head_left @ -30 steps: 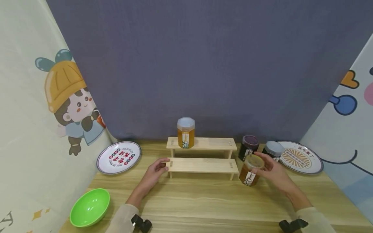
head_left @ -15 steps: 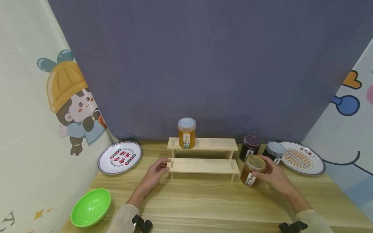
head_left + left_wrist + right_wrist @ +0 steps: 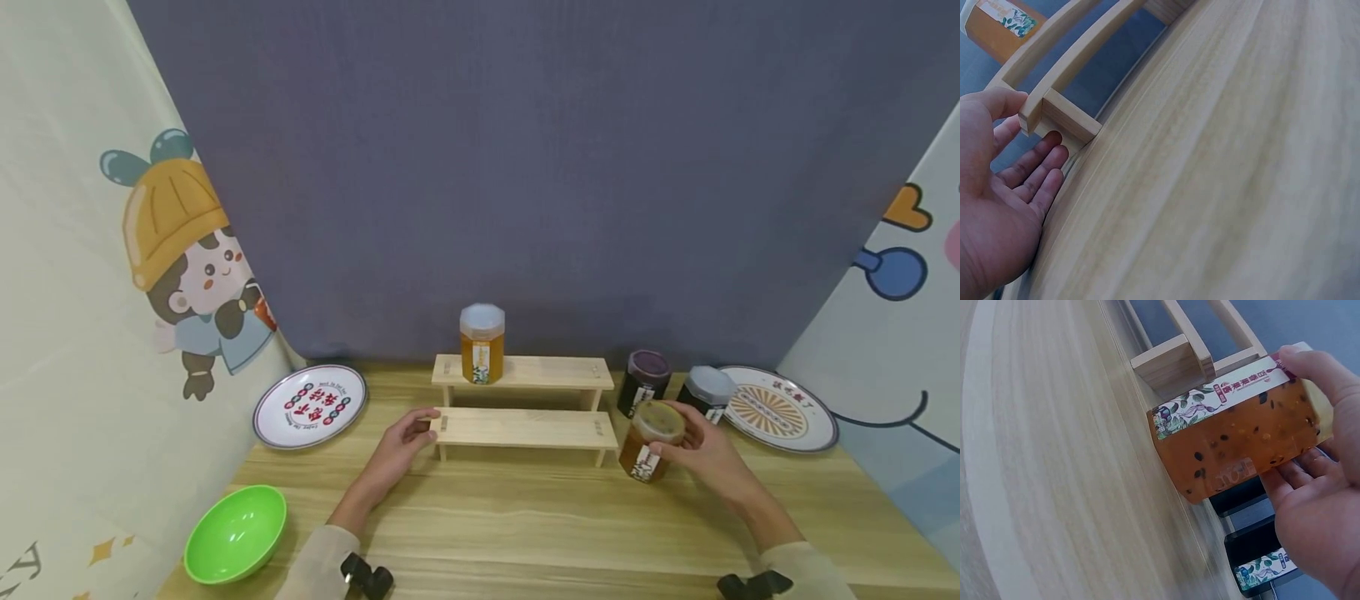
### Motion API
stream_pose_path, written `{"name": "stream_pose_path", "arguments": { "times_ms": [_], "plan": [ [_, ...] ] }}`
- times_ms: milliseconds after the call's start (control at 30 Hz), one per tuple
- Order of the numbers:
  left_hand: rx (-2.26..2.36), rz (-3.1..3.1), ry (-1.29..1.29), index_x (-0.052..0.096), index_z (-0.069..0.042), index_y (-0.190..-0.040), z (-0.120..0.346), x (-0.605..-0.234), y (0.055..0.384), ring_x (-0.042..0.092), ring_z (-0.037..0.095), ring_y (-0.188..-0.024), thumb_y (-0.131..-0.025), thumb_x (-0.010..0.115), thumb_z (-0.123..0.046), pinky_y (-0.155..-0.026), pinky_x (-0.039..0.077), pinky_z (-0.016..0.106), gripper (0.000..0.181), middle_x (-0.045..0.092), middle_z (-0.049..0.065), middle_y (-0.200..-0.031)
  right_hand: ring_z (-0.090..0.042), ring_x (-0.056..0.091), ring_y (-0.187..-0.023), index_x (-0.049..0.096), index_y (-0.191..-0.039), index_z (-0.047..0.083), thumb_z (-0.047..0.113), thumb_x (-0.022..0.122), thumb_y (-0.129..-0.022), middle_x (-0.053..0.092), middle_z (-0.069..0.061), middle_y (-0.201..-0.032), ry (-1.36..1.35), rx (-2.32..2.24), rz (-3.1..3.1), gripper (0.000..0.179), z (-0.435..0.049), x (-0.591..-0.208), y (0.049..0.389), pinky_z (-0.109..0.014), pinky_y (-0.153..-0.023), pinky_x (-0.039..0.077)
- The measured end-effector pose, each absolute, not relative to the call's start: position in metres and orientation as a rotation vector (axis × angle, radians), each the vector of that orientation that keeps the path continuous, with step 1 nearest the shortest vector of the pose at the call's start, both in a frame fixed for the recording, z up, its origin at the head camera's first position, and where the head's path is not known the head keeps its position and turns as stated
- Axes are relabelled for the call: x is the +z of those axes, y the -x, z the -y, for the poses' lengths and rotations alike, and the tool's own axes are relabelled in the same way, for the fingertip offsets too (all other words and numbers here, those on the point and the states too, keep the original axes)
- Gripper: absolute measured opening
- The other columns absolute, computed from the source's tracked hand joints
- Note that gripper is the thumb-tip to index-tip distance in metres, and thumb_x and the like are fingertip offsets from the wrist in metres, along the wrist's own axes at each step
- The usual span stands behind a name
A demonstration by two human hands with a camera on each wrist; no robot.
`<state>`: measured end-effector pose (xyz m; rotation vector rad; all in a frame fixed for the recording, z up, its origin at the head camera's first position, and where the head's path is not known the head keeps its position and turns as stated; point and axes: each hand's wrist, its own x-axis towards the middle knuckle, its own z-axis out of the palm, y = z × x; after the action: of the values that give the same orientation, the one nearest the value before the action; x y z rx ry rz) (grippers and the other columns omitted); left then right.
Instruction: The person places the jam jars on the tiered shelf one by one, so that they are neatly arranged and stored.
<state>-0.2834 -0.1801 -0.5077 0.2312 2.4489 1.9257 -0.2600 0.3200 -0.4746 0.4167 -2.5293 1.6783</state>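
Note:
My right hand [image 3: 708,450] grips a jar of amber jam with dark seeds [image 3: 1229,440] between thumb and fingers. The jar has a pale lid and stands just right of a two-step wooden rack [image 3: 525,427]; in the right wrist view its label faces the camera. At the rack's left end, my left hand [image 3: 397,450] pinches the end of the lower step, the thumb [image 3: 1007,100] against the board and the other fingers loosely bent below. A white-lidded jar of golden honey [image 3: 482,346] is on the upper step, left of its middle.
Behind the held jar stand a dark jar with a purple lid [image 3: 647,375] and a dark jar with a white lid [image 3: 708,387]. A patterned plate [image 3: 780,408] lies at the right, another plate [image 3: 310,407] at the left. A green bowl [image 3: 236,535] sits at the front left.

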Motion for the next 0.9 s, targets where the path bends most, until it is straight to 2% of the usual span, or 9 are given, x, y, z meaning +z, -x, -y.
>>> {"name": "stream_pose_path", "arguments": {
  "times_ms": [333,500,700,900],
  "plan": [
    [1.929,-2.456,-0.223,0.063,-0.018,-0.136,0.180,-0.511,0.285,0.060,0.017,-0.119,-0.102,0.064,-0.017,-0.099,0.050,0.026,0.034,0.065,0.006,-0.137,0.011,0.059,-0.111,0.039,-0.152,-0.002,0.007,0.075,-0.094,0.061,0.030,-0.122,-0.399,1.720,2.478,0.069,-0.316,-0.470,0.257,-0.012,-0.088,0.051],
    [1.933,-2.455,-0.214,0.064,-0.019,-0.135,0.180,-0.510,0.285,0.060,0.017,-0.119,-0.102,0.064,-0.017,-0.099,0.049,0.025,0.033,0.065,0.004,-0.137,0.011,0.059,-0.110,0.041,-0.152,0.002,0.012,0.077,-0.093,0.061,0.030,-0.121,-0.372,1.658,2.515,0.070,-0.318,-0.468,0.259,-0.014,-0.087,0.052],
    [1.925,-2.461,-0.215,0.064,-0.019,-0.135,0.180,-0.510,0.285,0.060,0.017,-0.119,-0.102,0.064,-0.017,-0.098,0.050,0.023,0.033,0.065,0.005,-0.136,0.014,0.058,-0.107,0.038,-0.155,0.003,0.020,0.077,-0.094,0.056,0.036,-0.120,-0.324,1.579,2.572,0.074,-0.323,-0.458,0.261,-0.018,-0.084,0.055],
    [1.920,-2.480,-0.225,0.064,-0.017,-0.135,0.180,-0.511,0.285,0.061,0.016,-0.117,-0.102,0.065,-0.018,-0.098,0.050,0.024,0.033,0.066,0.006,-0.136,0.014,0.058,-0.106,0.033,-0.157,0.000,0.015,0.074,-0.096,0.055,0.038,-0.120,-0.341,1.621,2.538,0.074,-0.324,-0.444,0.261,-0.018,-0.082,0.056]
  ]
}}
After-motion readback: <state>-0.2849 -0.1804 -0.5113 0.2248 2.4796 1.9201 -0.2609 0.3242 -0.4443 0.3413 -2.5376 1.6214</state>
